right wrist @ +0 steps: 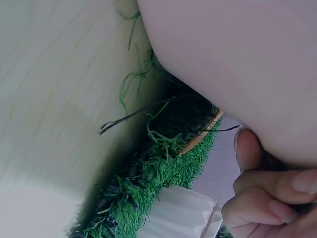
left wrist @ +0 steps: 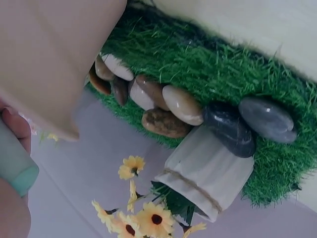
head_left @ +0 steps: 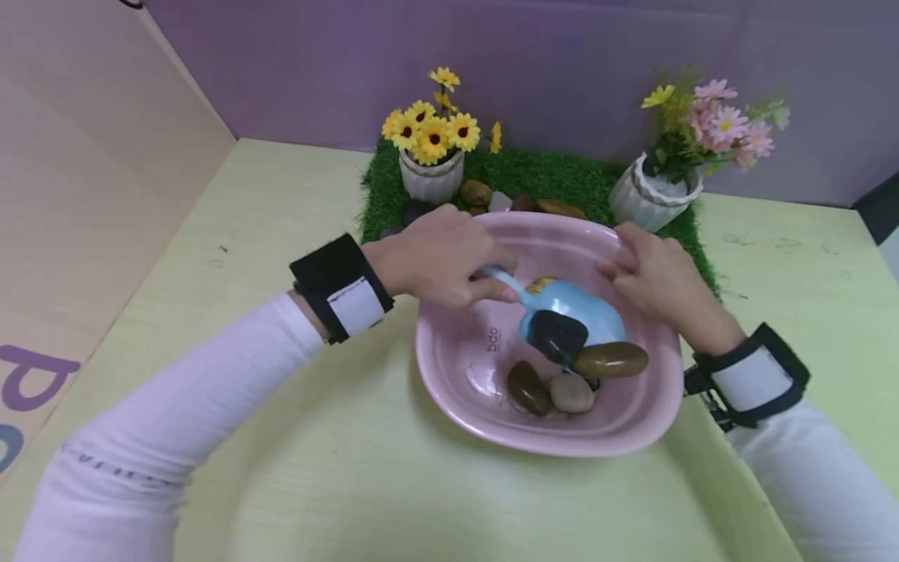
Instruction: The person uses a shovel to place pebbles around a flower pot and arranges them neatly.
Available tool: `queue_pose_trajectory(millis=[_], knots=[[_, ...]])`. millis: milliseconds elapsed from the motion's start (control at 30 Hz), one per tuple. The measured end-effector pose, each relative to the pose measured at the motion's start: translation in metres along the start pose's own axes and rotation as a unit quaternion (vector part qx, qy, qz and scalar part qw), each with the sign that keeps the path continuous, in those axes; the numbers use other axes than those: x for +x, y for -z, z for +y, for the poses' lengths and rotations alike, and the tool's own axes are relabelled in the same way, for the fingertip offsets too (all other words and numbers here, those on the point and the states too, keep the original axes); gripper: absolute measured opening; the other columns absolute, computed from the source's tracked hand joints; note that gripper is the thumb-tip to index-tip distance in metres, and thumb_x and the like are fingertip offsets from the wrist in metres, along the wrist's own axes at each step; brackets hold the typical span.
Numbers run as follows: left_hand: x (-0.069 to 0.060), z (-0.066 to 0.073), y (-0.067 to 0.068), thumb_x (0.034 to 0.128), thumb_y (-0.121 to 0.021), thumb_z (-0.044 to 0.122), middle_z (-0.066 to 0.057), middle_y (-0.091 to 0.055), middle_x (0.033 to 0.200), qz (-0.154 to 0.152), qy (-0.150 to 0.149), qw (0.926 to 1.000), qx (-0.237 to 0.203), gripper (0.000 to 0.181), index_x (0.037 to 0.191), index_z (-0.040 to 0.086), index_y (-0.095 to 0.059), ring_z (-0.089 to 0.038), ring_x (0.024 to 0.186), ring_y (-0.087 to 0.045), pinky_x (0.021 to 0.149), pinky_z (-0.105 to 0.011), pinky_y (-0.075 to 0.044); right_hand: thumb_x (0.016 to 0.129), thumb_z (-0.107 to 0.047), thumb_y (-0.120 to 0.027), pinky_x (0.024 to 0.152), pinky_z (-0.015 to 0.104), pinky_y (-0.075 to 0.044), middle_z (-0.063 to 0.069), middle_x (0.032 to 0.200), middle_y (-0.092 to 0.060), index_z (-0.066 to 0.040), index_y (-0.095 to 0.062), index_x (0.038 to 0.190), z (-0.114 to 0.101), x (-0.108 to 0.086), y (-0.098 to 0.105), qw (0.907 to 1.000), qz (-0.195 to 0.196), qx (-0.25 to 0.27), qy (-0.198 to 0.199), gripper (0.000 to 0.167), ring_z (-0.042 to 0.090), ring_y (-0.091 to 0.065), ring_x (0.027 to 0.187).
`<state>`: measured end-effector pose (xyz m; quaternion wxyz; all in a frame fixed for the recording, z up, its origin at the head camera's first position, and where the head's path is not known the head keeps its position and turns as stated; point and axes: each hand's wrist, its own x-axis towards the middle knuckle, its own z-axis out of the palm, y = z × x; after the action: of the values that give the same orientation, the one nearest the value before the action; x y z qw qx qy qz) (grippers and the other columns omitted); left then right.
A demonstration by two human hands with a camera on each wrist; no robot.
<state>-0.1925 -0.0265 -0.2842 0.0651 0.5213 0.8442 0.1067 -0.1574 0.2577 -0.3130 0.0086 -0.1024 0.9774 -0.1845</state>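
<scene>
White-sleeved left hand (head_left: 449, 254) grips one blue scoop (head_left: 588, 311), right hand (head_left: 666, 279) one pink basin (head_left: 453, 355).

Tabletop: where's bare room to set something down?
Mostly bare: table in front of pink basin, between the sleeves; left of the grass mat, and right of it. Crowded: the mat, with flowerpots and stones; the basin, with blue scoop and pebbles.

On my feed I see a pink basin (head_left: 455, 367), light-blue scoop (head_left: 588, 309), green turf (head_left: 544, 173) at the basin's twelve o'clock, dark-centred yellow flowers (head_left: 433, 137) at eleven.
</scene>
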Motion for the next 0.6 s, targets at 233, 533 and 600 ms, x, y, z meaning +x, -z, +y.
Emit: queue_pose_trajectory(millis=[233, 533, 600], knots=[[-0.001, 0.0, 0.006, 0.0975, -0.056, 0.048, 0.008, -0.038, 0.056, 0.017, 0.006, 0.9996, -0.021, 0.03, 0.088, 0.023, -0.068, -0.009, 0.05, -0.036, 0.05, -0.025, -0.028, 0.094, -0.02, -0.062, 0.052, 0.034, -0.032, 0.008, 0.064, -0.043, -0.006, -0.049, 0.094, 0.001, -0.001, 0.0, 1.0, 0.0, -0.003, 0.003, 0.019, 0.028, -0.047, 0.061], [-0.001, 0.0, 0.014, 0.0979, -0.056, 0.047, 0.007, -0.04, 0.056, 0.034, 0.014, 0.9992, -0.015, 0.03, 0.091, 0.021, -0.07, -0.009, 0.05, -0.039, 0.049, -0.025, -0.03, 0.094, -0.016, -0.061, 0.07, 0.056, -0.046, 0.027, 0.088, -0.063, 0.002, -0.055, 0.112, 0.005, 0.0, 0.0, 0.9995, 0.009, -0.004, 0.03, 0.026, 0.047, -0.061, 0.078], [-0.002, 0.0, 0.016, 0.0978, -0.056, 0.046, 0.006, -0.04, 0.057, 0.037, 0.015, 0.9991, -0.012, 0.03, 0.091, 0.02, -0.071, -0.009, 0.05, -0.038, 0.049, -0.025, -0.03, 0.094, -0.016, -0.061, 0.073, 0.059, -0.046, 0.029, 0.093, -0.064, 0.002, -0.055, 0.114, 0.005, 0.0, 0.0, 0.9996, 0.007, -0.002, 0.028, 0.027, 0.05, -0.061, 0.083]])
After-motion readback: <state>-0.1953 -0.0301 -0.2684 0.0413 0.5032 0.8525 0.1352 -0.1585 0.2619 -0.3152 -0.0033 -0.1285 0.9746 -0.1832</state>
